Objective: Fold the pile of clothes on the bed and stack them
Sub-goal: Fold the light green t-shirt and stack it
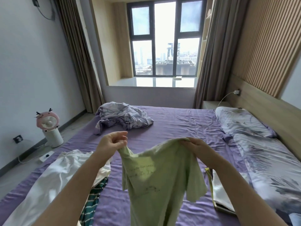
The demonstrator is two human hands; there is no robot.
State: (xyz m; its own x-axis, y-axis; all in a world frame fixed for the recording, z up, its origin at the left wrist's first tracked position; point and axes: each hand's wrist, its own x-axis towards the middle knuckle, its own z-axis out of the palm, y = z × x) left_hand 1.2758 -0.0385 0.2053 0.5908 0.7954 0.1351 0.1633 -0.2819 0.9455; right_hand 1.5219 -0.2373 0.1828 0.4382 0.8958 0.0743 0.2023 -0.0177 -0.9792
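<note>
A light green T-shirt (156, 180) with dark writing on it hangs in the air above the purple bed (175, 124). My left hand (112, 141) pinches its left shoulder and my right hand (197, 145) grips its right shoulder. The shirt's lower part runs out of the frame at the bottom. A pile of clothes lies on the bed at the lower left: a white garment (53, 175) on top and a green-and-white striped one (92, 203) beside it, partly under my left forearm.
A crumpled lilac quilt (122, 117) lies at the far left of the bed. Pillows (241, 123) and floral bedding (268, 168) line the right side by the headboard. A flat white and yellow item (219, 193) rests at the right. A pink fan (48, 124) stands on the floor.
</note>
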